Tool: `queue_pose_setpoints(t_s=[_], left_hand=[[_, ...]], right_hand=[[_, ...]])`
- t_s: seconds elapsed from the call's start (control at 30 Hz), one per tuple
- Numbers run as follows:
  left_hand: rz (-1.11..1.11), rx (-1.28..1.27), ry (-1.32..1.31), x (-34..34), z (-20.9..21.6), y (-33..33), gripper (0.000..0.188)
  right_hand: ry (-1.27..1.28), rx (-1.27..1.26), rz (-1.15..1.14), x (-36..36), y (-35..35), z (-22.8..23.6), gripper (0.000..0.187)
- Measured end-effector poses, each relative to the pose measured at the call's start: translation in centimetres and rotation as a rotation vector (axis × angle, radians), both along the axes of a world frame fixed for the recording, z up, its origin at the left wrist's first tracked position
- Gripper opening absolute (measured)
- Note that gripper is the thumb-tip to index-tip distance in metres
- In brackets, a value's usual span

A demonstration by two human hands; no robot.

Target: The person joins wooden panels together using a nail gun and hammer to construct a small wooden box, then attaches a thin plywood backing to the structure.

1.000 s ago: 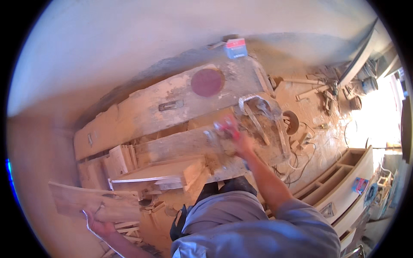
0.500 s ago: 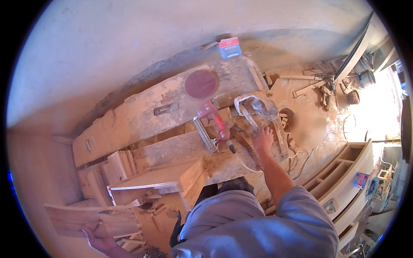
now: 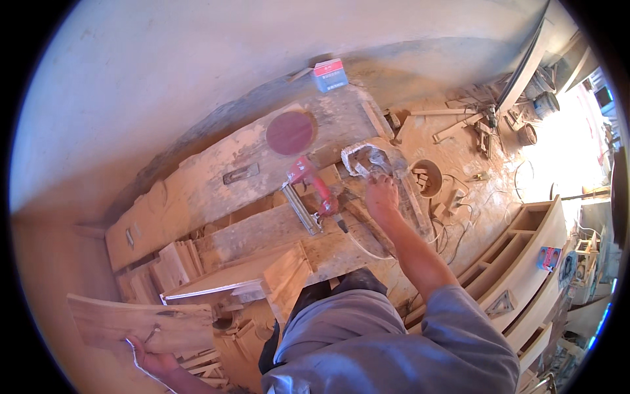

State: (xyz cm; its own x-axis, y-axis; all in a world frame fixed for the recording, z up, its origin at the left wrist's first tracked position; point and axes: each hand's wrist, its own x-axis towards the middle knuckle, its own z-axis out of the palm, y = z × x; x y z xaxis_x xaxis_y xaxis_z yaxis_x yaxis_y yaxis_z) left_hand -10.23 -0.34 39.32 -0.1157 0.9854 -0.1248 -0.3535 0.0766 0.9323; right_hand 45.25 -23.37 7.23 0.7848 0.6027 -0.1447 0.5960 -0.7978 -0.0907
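Observation:
At the lower left, my left hand (image 3: 154, 360) grips the lower edge of a flat wooden board (image 3: 177, 328), thumb over its face; the other fingers are hidden. My right hand (image 3: 382, 195) reaches over the dusty bench (image 3: 341, 246), fingers curled round the straight bar of a whitish C-shaped frame tool (image 3: 348, 155). A crumpled, clear plastic-like piece (image 3: 378, 157) lies inside the curve. Left of this hand rests a red and silver nail gun (image 3: 323, 194), with a pale hose (image 3: 363, 247) running from it. Beyond it lies a dark red sanding disc (image 3: 291, 133).
A red-and-blue box (image 3: 330, 75) stands at the bench's far end. A wooden box-like piece (image 3: 230, 276) and stacked offcuts (image 3: 180, 262) sit at the left. A bucket of wood bits (image 3: 426, 178) is beyond the bench; a long compartmented wooden piece (image 3: 505, 262) stands at the right.
My right hand has moved from spread fingers beside the frame tool to a grip on its bar. The board has risen slightly with my left hand. The view has shifted a little.

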Motion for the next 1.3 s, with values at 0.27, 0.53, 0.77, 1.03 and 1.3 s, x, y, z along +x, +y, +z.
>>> queue_pose_setpoints(t_s=[0.27, 0.53, 0.77, 1.03, 1.3], left_hand=[[0.039, 0.011, 0.046, 2.0, -0.6, -0.2, 0.063], [0.031, 0.021, 0.014, -0.8, -0.3, -1.2, 0.065], [-0.186, 0.231, 0.308, -4.3, -0.9, -1.0, 0.062], [-0.172, 0.228, 0.733, -0.4, -5.7, -4.8, 0.037], [-0.439, 0.349, 0.796, -4.4, -6.6, -8.2, 0.025]], right_hand=[[0.133, -0.117, 0.209, 1.5, 0.0, 3.2, 0.029], [1.048, 0.617, -0.512, 2.5, -5.4, -2.9, 0.032], [1.450, 1.211, -0.637, -4.8, -10.7, 3.1, 0.047], [1.329, 1.237, -0.123, -16.2, -12.0, 18.4, 0.068], [0.690, 1.045, 0.498, -33.1, -8.4, 30.6, 0.034]])
